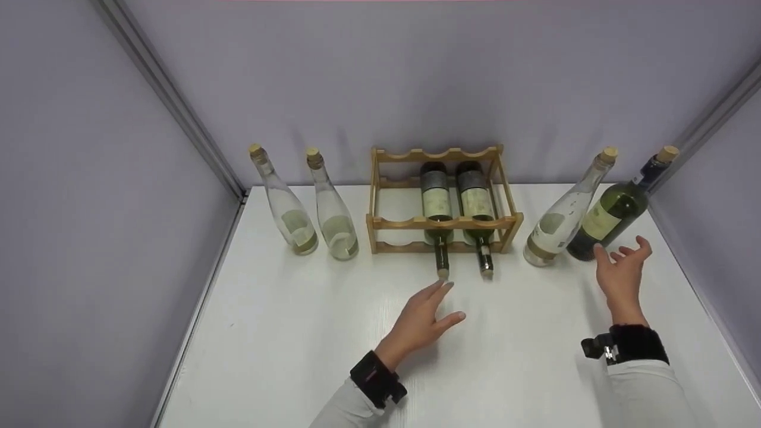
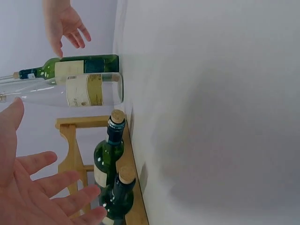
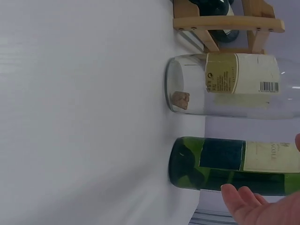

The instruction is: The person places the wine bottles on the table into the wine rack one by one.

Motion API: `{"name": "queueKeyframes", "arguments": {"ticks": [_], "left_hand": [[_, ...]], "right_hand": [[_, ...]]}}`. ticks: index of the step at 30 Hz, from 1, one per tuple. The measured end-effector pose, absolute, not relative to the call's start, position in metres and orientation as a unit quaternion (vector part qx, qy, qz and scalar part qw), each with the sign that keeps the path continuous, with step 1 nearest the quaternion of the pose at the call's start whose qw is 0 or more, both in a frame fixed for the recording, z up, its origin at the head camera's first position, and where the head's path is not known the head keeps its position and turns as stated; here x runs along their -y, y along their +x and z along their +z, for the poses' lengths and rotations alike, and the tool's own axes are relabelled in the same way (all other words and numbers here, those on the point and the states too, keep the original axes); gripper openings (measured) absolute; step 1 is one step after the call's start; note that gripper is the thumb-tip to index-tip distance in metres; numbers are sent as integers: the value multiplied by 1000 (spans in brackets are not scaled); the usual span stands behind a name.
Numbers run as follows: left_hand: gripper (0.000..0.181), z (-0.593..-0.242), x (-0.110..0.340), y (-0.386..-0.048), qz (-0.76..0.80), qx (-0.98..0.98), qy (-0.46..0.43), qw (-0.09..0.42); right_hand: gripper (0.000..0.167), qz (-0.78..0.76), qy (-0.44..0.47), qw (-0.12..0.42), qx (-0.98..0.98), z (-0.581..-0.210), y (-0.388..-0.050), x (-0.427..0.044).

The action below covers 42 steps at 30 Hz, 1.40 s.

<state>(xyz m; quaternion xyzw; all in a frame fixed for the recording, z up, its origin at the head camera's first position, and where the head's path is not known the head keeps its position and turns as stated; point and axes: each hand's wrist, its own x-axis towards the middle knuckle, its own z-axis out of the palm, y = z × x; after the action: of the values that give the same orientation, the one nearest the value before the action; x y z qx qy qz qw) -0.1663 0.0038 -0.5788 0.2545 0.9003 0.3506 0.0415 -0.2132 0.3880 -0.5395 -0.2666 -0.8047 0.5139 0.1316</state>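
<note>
My right hand hovers with spread fingers beside a green wine bottle that stands upright at the right; in the right wrist view its fingertips come close to the glass, and whether they touch I cannot tell. A clear corked bottle stands just left of it. Over the table, my left hand has loosely extended fingers and holds nothing. It is near the corked necks of two dark green bottles lying in the lower tier of a wooden rack.
Two clear corked bottles, one at far left and another nearer the rack, stand upright. The white table meets pale walls at the back and sides. A loose piece of cork shows at the clear right bottle's base.
</note>
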Motion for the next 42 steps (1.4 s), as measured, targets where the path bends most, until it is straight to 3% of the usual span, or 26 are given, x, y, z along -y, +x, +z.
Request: {"name": "queueKeyframes", "arguments": {"ticks": [10,21,28,42], "left_hand": [[71,-565,-34,-173,333,-900,276,60],[71,-560,-45,-178,323,-900,283,76],[70,-562,-46,-180,327,-898,280,94],[68,-565,-46,-179,341,-892,282,96]], "right_hand": [[91,491,-252,156,819,-524,-243,-401],[102,493,-275,141,813,-508,-266,-410],[112,580,-321,119,740,-499,-281,-410],[109,579,-327,110,739,-493,-286,-410]]}}
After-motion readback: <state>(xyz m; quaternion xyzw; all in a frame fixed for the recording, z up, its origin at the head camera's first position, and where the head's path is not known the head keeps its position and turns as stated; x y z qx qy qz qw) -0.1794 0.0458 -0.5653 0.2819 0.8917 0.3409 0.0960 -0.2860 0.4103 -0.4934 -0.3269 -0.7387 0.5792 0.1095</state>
